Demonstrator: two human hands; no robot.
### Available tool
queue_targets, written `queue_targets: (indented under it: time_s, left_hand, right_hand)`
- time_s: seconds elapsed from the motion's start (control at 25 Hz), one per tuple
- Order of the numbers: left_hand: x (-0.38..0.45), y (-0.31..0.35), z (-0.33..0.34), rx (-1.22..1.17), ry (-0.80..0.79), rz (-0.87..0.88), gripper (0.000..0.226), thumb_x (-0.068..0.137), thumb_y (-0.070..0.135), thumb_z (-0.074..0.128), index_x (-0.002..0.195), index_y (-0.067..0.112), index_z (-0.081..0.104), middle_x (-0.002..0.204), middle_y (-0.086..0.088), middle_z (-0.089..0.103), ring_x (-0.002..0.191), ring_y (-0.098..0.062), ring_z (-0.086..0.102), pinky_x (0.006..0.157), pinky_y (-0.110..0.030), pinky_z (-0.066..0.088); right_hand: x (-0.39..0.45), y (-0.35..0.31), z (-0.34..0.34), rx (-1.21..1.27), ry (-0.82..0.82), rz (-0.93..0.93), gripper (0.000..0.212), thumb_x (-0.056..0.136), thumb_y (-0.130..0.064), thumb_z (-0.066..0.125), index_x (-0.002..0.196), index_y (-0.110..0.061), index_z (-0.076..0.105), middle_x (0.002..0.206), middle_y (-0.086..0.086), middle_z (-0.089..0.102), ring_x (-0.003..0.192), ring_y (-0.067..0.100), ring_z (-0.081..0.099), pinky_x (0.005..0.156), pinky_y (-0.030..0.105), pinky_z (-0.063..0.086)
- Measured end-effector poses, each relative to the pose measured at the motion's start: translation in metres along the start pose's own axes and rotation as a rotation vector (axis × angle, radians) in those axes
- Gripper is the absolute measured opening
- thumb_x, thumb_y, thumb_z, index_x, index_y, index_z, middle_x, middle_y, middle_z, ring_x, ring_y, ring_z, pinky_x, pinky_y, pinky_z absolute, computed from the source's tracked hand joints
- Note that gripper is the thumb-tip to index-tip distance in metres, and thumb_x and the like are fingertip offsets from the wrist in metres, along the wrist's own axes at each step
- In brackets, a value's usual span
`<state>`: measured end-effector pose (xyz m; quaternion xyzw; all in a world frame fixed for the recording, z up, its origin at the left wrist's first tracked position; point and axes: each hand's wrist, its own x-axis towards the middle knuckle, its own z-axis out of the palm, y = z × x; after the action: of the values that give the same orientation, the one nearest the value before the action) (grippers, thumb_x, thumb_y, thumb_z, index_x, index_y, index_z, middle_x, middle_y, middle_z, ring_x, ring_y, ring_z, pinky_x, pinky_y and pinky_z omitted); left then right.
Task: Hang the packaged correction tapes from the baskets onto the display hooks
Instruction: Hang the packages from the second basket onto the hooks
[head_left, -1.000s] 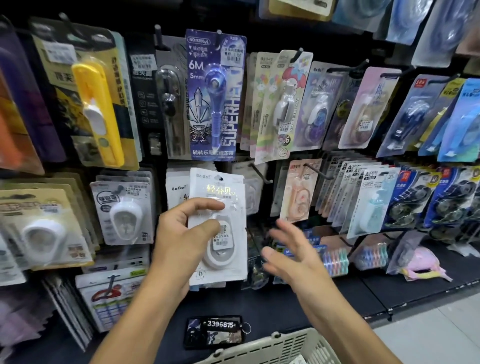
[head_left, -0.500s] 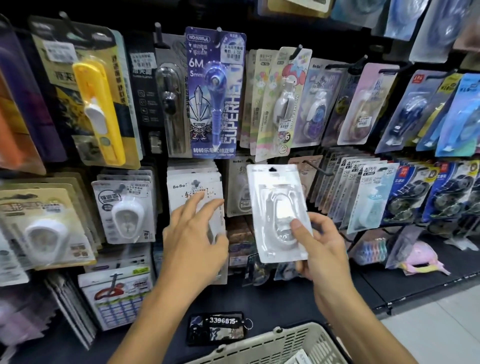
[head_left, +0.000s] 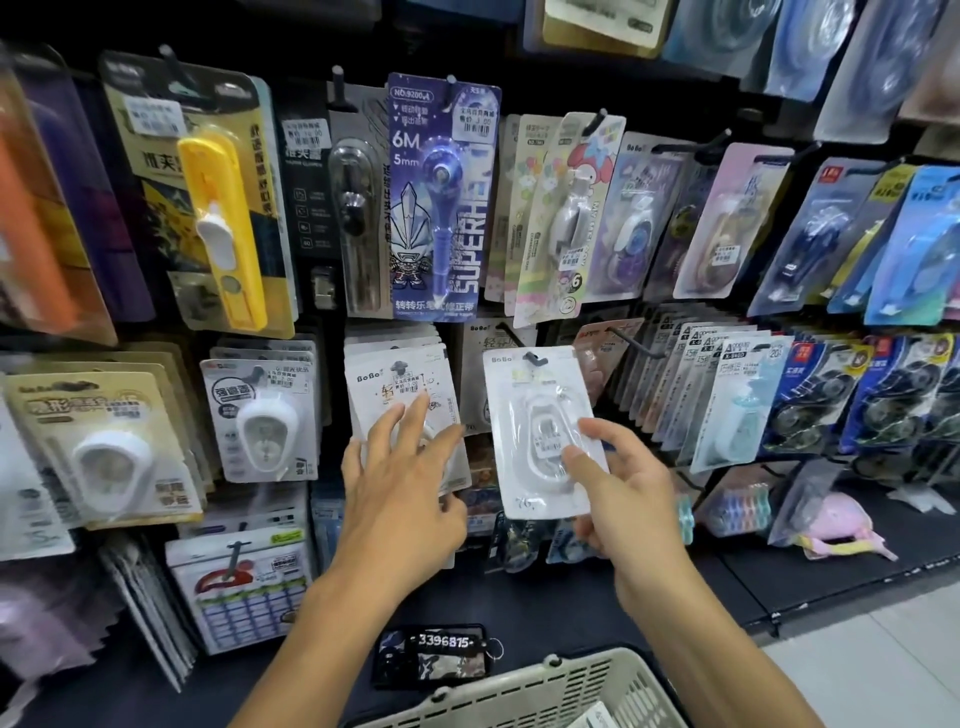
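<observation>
A crowded stationery wall fills the scene: a purple "6M" correction pen pack hangs at centre top, a yellow utility knife pack to its left, and rows of blue and black tape packs crowd the pegs on the right. Packs overlap on nearly every peg, hiding the ones behind. On the dark shelf below the pegs lies a key tag printed "3396815", and a pink packet sits on the shelf at far right.

The person's right hand holds a white packaged correction tape up against the display, thumb pressed on the clear blister front and the other fingers curled behind the card's lower right edge. The card's hang slot sits at the tip of a dark display hook; whether it is fully threaded on cannot be told. Just to its left, the left hand lies spread and flat, fingers straight, resting on a stack of matching white "BoBo" packs already hanging on the neighbouring peg.

At the bottom edge, a pale slatted plastic basket stands near the person's forearms; a corner of a white item shows inside it, too little to identify.
</observation>
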<state>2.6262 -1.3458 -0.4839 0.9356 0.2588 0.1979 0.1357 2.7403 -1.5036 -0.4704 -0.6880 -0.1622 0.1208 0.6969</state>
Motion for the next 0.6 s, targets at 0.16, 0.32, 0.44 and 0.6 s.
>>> queue_targets:
  time_s: [0.16, 0.32, 0.44, 0.6]
  left_hand:
    - [-0.004, -0.004, 0.009, 0.071, 0.012, 0.018, 0.067, 0.092, 0.032, 0.058, 0.155, 0.037, 0.034, 0.171, 0.007, -0.016, 0.156, -0.017, -0.018, 0.127, -0.055, -0.003]
    - [-0.023, 0.002, 0.033, 0.216, 0.125, 0.119, 0.074, 0.094, 0.027, 0.056, 0.161, 0.024, 0.026, 0.173, -0.007, -0.004, 0.159, -0.032, -0.011, 0.123, -0.059, -0.009]
    - [-0.047, 0.000, 0.075, 0.233, -0.218, 0.204, 0.069, 0.094, 0.028, 0.057, 0.157, 0.023, 0.030, 0.168, -0.010, 0.018, 0.153, -0.035, 0.018, 0.122, -0.053, 0.016]
    - [-0.114, -0.044, 0.160, 0.214, -0.880, 0.179, 0.057, 0.093, 0.021, 0.061, 0.148, 0.021, 0.047, 0.148, -0.008, 0.050, 0.133, -0.032, 0.047, 0.106, -0.045, 0.044]
  right_hand:
    - [0.048, -0.008, 0.025, -0.044, -0.023, 0.072, 0.038, 0.098, -0.015, 0.063, 0.133, -0.031, 0.059, 0.135, 0.002, 0.058, 0.049, 0.010, 0.061, 0.043, 0.022, 0.048]
    - [0.062, 0.004, 0.029, -0.031, -0.204, 0.225, 0.058, 0.096, -0.007, 0.064, 0.148, -0.028, 0.046, 0.145, -0.001, 0.048, 0.108, 0.023, 0.065, 0.075, 0.034, 0.061]
    - [0.034, 0.059, 0.011, -0.071, -0.197, 0.309, 0.030, 0.098, -0.009, 0.061, 0.126, -0.021, 0.060, 0.130, 0.003, 0.063, 0.093, 0.021, 0.072, 0.071, 0.033, 0.063]
    - [-0.042, 0.193, -0.037, -0.227, -0.174, 0.702, 0.016, 0.097, -0.005, 0.059, 0.110, -0.009, 0.068, 0.095, 0.010, 0.073, 0.064, 0.025, 0.069, 0.059, 0.031, 0.056]
